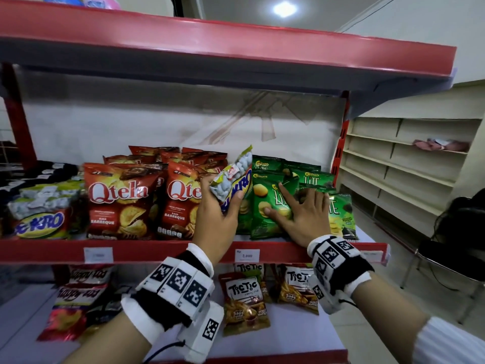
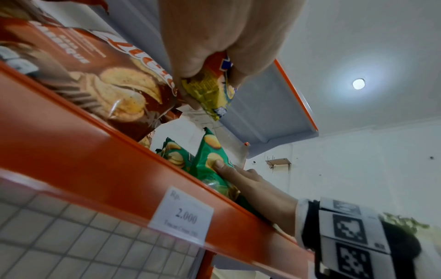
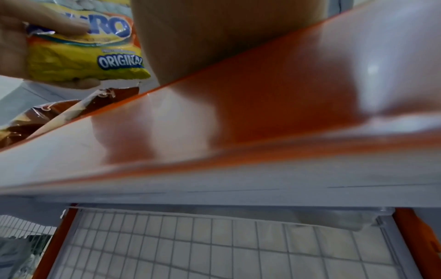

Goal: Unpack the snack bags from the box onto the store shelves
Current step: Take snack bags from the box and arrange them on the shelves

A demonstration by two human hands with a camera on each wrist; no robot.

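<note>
My left hand [image 1: 219, 206] grips a yellow, blue and silver Sukro peanut bag [image 1: 233, 179], tilted above the gap between the red Qtela bags [image 1: 118, 200] and the green Chitato Lite bags [image 1: 270, 206] on the middle shelf [image 1: 168, 249]. In the left wrist view the same Sukro bag [image 2: 210, 90] shows under my curled fingers; in the right wrist view the Sukro bag [image 3: 88, 51] reads "Original". My right hand [image 1: 296, 211] lies flat with spread fingers on the green bags, pressing them rightward. The right hand [image 2: 238, 175] is seen with its thumb on a green bag [image 2: 210, 154].
More Sukro bags [image 1: 42, 214] lie at the shelf's left end. Tic Tic bags [image 1: 246, 298] and red bags [image 1: 76, 298] sit on the lower shelf. A price tag [image 1: 247, 255] reads 2.000. The upper shelf [image 1: 236, 48] hangs overhead. Pale shelving [image 1: 409, 164] and a dark chair [image 1: 451, 248] stand at right.
</note>
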